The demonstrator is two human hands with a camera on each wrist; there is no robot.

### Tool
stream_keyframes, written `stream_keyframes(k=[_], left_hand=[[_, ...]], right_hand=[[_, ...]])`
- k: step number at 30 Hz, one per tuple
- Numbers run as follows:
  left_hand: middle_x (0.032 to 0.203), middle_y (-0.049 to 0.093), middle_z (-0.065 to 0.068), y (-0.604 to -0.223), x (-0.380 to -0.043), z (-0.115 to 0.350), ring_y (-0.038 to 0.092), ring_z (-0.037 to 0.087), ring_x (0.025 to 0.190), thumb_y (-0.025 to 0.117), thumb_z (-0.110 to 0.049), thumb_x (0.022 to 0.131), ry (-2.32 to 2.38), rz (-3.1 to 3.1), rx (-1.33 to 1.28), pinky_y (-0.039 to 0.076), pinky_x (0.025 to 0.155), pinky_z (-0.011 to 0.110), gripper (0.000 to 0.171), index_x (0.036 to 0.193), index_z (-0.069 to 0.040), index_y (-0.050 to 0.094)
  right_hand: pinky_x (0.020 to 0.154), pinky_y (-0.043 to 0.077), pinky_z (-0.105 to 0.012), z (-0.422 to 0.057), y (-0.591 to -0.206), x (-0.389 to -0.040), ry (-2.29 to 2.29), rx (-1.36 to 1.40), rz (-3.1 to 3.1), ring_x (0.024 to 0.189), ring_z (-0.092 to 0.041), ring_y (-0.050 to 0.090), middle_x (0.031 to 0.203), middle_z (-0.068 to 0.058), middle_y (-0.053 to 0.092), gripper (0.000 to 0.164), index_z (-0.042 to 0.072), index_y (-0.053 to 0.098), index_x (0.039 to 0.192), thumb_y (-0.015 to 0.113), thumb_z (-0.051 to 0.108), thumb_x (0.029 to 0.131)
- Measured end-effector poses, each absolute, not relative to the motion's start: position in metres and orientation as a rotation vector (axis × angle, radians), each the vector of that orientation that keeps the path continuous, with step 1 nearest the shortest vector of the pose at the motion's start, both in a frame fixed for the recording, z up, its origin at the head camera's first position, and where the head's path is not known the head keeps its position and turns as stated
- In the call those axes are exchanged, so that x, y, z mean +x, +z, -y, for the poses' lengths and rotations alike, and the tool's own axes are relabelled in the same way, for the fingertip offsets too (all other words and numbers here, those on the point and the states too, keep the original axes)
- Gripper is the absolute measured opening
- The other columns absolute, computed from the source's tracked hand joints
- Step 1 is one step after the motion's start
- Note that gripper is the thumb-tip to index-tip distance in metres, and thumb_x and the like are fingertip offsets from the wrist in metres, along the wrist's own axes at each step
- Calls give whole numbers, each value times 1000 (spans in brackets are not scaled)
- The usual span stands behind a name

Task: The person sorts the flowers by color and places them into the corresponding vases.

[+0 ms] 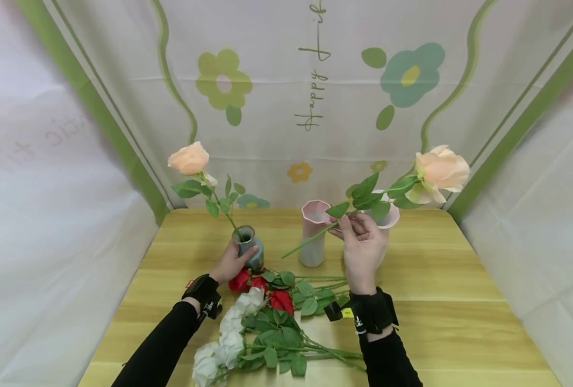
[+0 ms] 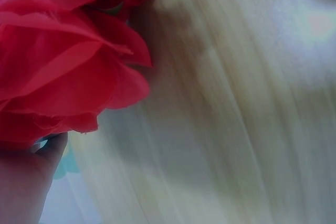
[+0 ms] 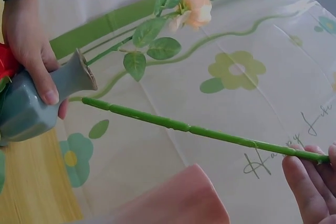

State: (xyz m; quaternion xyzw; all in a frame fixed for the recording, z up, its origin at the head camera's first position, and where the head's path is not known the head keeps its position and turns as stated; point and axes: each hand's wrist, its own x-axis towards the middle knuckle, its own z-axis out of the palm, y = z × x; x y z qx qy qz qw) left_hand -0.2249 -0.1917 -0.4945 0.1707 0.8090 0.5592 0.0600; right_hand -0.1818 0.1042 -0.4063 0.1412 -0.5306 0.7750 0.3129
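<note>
My left hand (image 1: 230,262) grips a small blue-grey vase (image 1: 255,257) near the back left of the table. In the right wrist view, its thumb lies along the side of the vase (image 3: 31,108). One peach rose (image 1: 190,158) stands in this vase, leaning left. My right hand (image 1: 364,250) pinches a second peach rose (image 1: 443,174) by its stem, bloom up to the right. The stem's bare lower end (image 3: 105,106) points left, close to the vase mouth in the right wrist view. A red rose (image 2: 68,72) fills much of the left wrist view.
A pink-and-white vase (image 1: 312,250) stands between the hands. Another pale vase (image 1: 390,217) is partly hidden behind my right hand. Several red roses (image 1: 281,301) and white roses (image 1: 230,346) lie in front on the wooden table (image 1: 451,322). Printed cloth (image 1: 272,118) encloses the back and sides.
</note>
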Motion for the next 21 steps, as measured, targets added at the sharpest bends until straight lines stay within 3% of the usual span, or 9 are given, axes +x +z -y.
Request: stream_keyframes(k=[5, 10, 12, 18, 21], left_hand=[[150, 28, 25, -521, -237, 197, 32, 41, 138, 54, -20, 104, 1714, -2455, 514, 28, 110, 56, 58, 151, -6, 24], [150, 30, 20, -531, -242, 199, 34, 37, 137, 54, -28, 104, 1717, -2450, 544, 30, 110, 53, 58, 151, -10, 25], [150, 30, 20, -530, -241, 199, 34, 37, 138, 54, -28, 104, 1727, -2439, 547, 29, 110, 53, 57, 150, -10, 25], [147, 32, 24, -512, -234, 194, 35, 39, 136, 52, -18, 105, 1743, -2425, 551, 30, 109, 54, 54, 149, -4, 24], [144, 32, 28, -502, -230, 192, 35, 43, 134, 52, -11, 104, 1748, -2428, 581, 31, 108, 56, 53, 147, 2, 24]], right_hand=[[76, 56, -46, -93, -401, -184, 2036, 462, 1418, 87, -40, 67, 101, -32, 65, 20, -14, 59, 114, 56, -14, 94], [77, 56, -46, -85, -401, -194, 2021, 553, 1379, 87, -38, 68, 102, -28, 66, 21, -15, 58, 115, 59, -9, 95], [79, 56, -44, -84, -418, -212, 2048, 606, 1321, 88, -35, 69, 104, -26, 66, 23, -11, 59, 117, 62, -2, 96], [85, 55, -41, -94, -480, -273, 2011, 734, 1359, 95, -31, 68, 113, -21, 65, 26, -4, 60, 123, 59, -4, 97], [85, 54, -47, -86, -453, -263, 2010, 669, 1448, 93, -37, 67, 111, -26, 64, 27, -10, 58, 122, 57, -11, 95]])
